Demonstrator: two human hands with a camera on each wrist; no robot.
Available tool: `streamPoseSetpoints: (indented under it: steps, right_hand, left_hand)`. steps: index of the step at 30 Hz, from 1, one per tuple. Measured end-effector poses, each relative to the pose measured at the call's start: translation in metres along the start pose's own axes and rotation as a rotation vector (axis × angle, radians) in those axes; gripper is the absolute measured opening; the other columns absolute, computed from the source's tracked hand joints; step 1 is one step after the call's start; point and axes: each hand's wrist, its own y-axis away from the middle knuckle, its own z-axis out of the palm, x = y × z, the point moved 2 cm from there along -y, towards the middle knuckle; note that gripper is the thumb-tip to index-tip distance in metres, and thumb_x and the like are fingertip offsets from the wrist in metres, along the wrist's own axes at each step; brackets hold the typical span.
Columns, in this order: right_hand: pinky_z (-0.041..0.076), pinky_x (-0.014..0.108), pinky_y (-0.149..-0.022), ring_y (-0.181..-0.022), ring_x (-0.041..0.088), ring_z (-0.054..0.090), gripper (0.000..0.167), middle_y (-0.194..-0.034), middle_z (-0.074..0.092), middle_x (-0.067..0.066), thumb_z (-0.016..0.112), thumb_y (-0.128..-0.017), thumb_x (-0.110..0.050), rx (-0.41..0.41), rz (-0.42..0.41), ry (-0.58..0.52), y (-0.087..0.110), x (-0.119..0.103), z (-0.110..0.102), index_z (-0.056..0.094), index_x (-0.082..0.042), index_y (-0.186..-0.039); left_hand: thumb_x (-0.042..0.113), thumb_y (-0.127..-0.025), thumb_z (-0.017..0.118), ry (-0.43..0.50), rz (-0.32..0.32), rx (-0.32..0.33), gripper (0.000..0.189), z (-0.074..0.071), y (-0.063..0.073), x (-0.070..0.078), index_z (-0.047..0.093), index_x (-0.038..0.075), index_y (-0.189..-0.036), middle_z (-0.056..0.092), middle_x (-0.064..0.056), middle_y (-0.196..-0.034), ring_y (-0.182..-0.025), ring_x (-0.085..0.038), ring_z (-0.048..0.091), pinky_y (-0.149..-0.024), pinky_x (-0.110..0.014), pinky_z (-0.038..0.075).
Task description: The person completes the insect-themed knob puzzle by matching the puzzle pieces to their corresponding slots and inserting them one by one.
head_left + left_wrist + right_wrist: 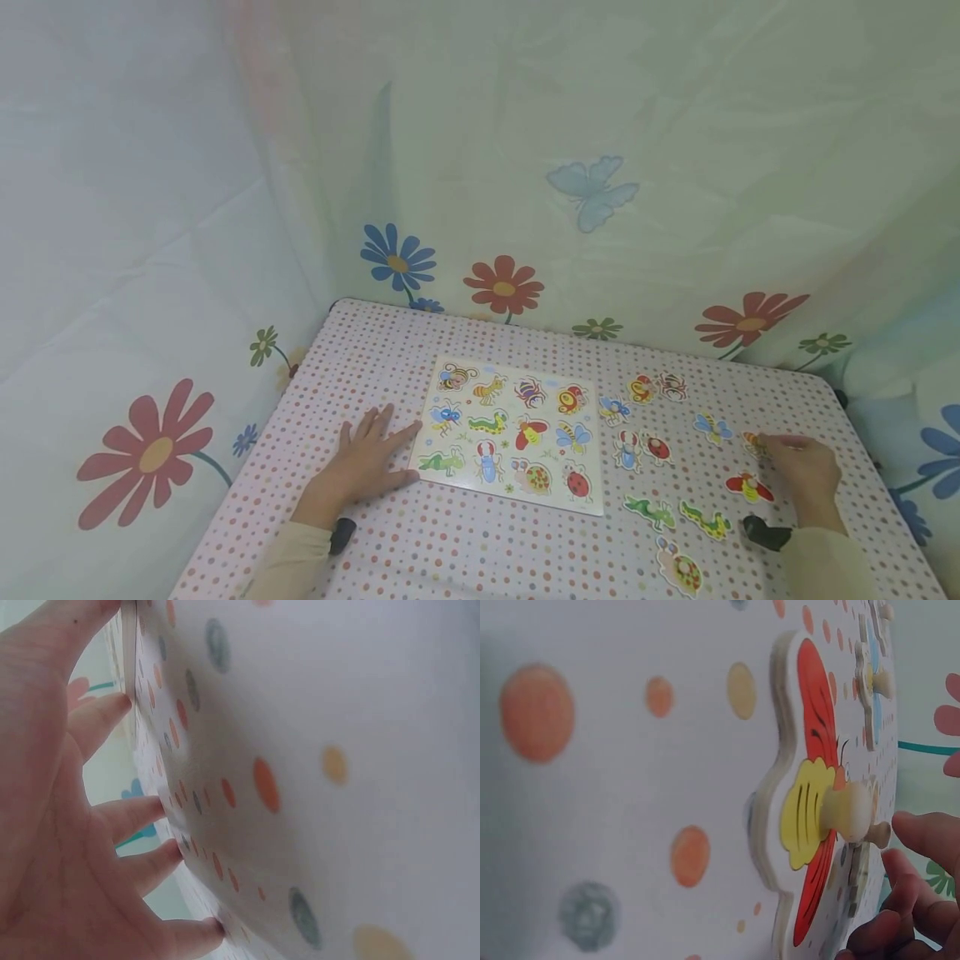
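Observation:
My left hand (pixel 367 458) lies spread beside a puzzle board (pixel 555 500) with insect pictures, its thumb and a fingertip at the board's left edge. In the left wrist view, the other fingers of the left hand (pixel 75 825) touch the dotted cloth. Far to the right, my right hand (pixel 810 471) reaches over an orange insect puzzle piece (pixel 752 443). Its thumb and index fingertip come right up to that piece's wooden knob (pixel 881 835), slightly apart from each other. Nearest the right wrist camera is a red-winged insect piece (pixel 806 817) with a pale knob.
Several loose knobbed pieces lie right of the board, among them a green grasshopper (pixel 652 514), a caterpillar (pixel 705 521), a snail (pixel 681 571) and a ladybug (pixel 657 448). Flower-printed curtains (pixel 465 167) hang behind the table (pixel 450 558).

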Motion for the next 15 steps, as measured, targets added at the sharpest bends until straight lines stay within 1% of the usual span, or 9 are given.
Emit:
streamPoseSetpoints:
  steps: [2,4,7,11,15]
  right_hand:
    - [0.043,0.052,-0.073,-0.115,0.049,0.042,0.057,-0.132,0.044,0.035,0.056,-0.099,-0.032,-0.006,0.003,0.007,0.0001,0.0004,0.0003,0.046,0.013,-0.133]
    - [0.041,0.044,-0.067,-0.111,0.048,0.044,0.058,-0.13,0.045,0.035,0.057,-0.098,-0.033,-0.011,0.006,0.01,0.0008,0.0006,0.001,0.046,0.013,-0.132]
    - [0.041,0.044,-0.066,-0.11,0.048,0.043,0.058,-0.129,0.045,0.035,0.057,-0.099,-0.033,-0.01,0.005,0.02,0.0033,-0.0005,0.0027,0.046,0.013,-0.132]
    - [0.042,0.054,-0.076,-0.113,0.049,0.043,0.057,-0.13,0.046,0.035,0.057,-0.099,-0.033,-0.007,0.005,0.02,0.0047,-0.002,0.0037,0.047,0.014,-0.131]
    - [0.044,0.051,-0.073,-0.114,0.049,0.045,0.057,-0.13,0.047,0.035,0.059,-0.098,-0.032,-0.001,0.013,0.029,0.0015,-0.0007,0.0045,0.049,0.014,-0.13]
  left_hand:
    - [0.063,-0.087,0.065,-0.003,0.001,-0.003,0.078,-0.0001,0.0004,0.0,0.038,0.035,-0.155,0.012,-0.018,-0.165,-0.149,-0.045,0.008,-0.111,-0.074,0.004]
    - [0.063,-0.088,0.064,-0.007,0.003,-0.004,0.078,-0.0001,0.0006,0.0,0.038,0.035,-0.155,0.012,-0.018,-0.165,-0.149,-0.045,0.009,-0.111,-0.074,0.004]
    - [0.063,-0.088,0.064,-0.014,0.003,-0.002,0.078,-0.0005,0.0001,-0.0002,0.038,0.035,-0.155,0.012,-0.018,-0.165,-0.149,-0.045,0.008,-0.111,-0.074,0.004]
    - [0.061,-0.088,0.065,-0.023,0.001,0.002,0.077,-0.0006,-0.0001,0.0005,0.038,0.034,-0.155,0.012,-0.018,-0.165,-0.149,-0.045,0.009,-0.111,-0.074,0.004]
    - [0.06,-0.088,0.066,-0.013,0.004,0.005,0.077,-0.0007,0.001,0.0011,0.039,0.033,-0.155,0.013,-0.019,-0.165,-0.149,-0.045,0.009,-0.111,-0.074,0.004]
